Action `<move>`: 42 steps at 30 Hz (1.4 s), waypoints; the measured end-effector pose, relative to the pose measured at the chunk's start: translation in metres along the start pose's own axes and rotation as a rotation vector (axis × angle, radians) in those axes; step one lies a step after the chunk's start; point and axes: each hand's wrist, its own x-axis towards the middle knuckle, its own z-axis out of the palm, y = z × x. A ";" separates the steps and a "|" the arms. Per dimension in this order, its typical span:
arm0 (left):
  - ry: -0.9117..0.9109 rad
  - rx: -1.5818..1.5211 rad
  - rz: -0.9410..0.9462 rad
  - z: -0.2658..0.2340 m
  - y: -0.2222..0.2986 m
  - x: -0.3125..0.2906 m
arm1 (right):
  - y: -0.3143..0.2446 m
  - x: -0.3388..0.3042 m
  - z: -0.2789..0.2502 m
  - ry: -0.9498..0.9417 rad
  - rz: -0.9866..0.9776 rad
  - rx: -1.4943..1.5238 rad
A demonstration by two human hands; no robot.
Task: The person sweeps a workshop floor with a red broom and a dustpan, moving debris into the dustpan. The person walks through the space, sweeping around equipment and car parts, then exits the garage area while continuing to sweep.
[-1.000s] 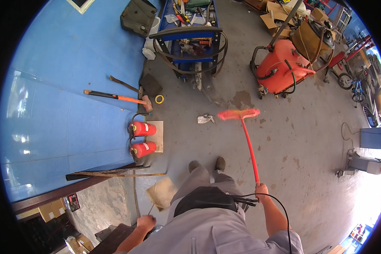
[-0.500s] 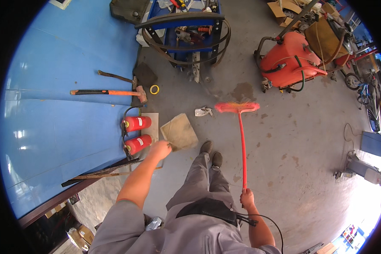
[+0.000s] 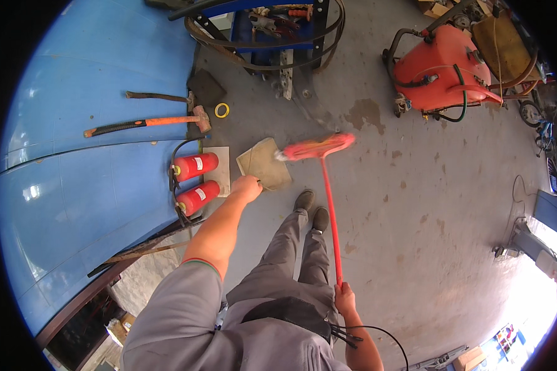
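Note:
My left hand (image 3: 247, 188) is closed on the near edge of a flat, dirty beige square board (image 3: 261, 162), which is low by the floor. My right hand (image 3: 345, 299) grips the end of the red handle of a broom (image 3: 332, 216). The broom's red head, smeared by motion, is just right of the board. A bit of crumpled white paper (image 3: 281, 156) shows between the left end of the broom head and the board, partly hidden. Whether the paper touches the board I cannot tell.
Two red fire extinguishers (image 3: 199, 196) stand by the blue wall (image 3: 93, 204) on the left. Farther along are a sledgehammer (image 3: 161, 121) and a yellow tape roll (image 3: 221, 110). A blue tool cart (image 3: 284, 44) stands ahead, and a red wheeled tank (image 3: 439, 68) at far right.
The broom has swung left toward the board, and the white paper has shifted left with it. My left hand has moved slightly right and farther off, with the board lower and less tilted.

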 end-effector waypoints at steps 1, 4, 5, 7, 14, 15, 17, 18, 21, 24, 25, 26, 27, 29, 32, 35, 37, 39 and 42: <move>0.019 -0.020 -0.003 0.001 -0.004 -0.001 | 0.005 -0.007 -0.004 -0.034 0.010 -0.014; 0.072 -0.010 0.081 -0.009 -0.019 -0.022 | 0.026 -0.026 -0.015 -0.104 0.019 -0.045; 0.101 -0.033 0.079 -0.015 -0.023 -0.034 | 0.034 -0.032 -0.019 -0.110 0.017 -0.049; 0.132 -0.082 0.033 -0.031 -0.033 -0.067 | 0.052 -0.049 -0.032 -0.135 0.026 -0.048; 0.344 -0.311 -0.045 -0.106 -0.077 -0.193 | 0.089 -0.154 -0.109 -0.164 0.292 0.315; 0.396 -0.342 -0.016 -0.118 -0.082 -0.210 | 0.087 -0.163 -0.118 -0.140 0.330 0.242; 0.458 -0.640 0.057 -0.153 -0.087 -0.241 | 0.078 -0.168 -0.126 -0.085 0.181 0.223; 0.443 -0.906 0.109 -0.173 -0.088 -0.262 | 0.072 -0.166 -0.127 -0.061 0.159 0.189; 0.626 -1.404 0.323 -0.237 -0.074 -0.322 | 0.059 -0.141 -0.119 -0.013 0.098 0.144; 0.885 -1.339 0.350 -0.327 -0.054 -0.374 | 0.056 -0.116 -0.110 0.008 0.060 0.133; 0.979 -1.304 0.276 -0.361 -0.042 -0.388 | 0.056 -0.110 -0.108 0.013 0.047 0.133; 1.019 -1.232 0.302 -0.394 -0.028 -0.406 | 0.058 -0.105 -0.107 0.018 0.033 0.131; 1.037 -1.195 0.316 -0.425 -0.010 -0.423 | 0.058 -0.101 -0.105 0.020 0.024 0.133; 1.114 -0.950 0.346 -0.479 0.036 -0.450 | 0.058 -0.096 -0.104 0.026 0.008 0.143; 1.270 -0.655 0.472 -0.532 0.115 -0.491 | 0.060 -0.086 -0.095 0.040 0.000 0.171; 1.363 -0.430 0.586 -0.548 0.180 -0.517 | 0.065 -0.082 -0.085 0.063 0.004 0.211; 1.428 -0.247 0.763 -0.547 0.213 -0.512 | 0.070 -0.081 -0.076 0.084 0.007 0.245; 1.281 -0.080 0.822 -0.557 0.248 -0.484 | 0.078 -0.082 -0.066 0.105 0.022 0.276; 1.180 0.127 0.853 -0.583 0.271 -0.433 | 0.094 -0.088 -0.045 0.148 0.046 0.343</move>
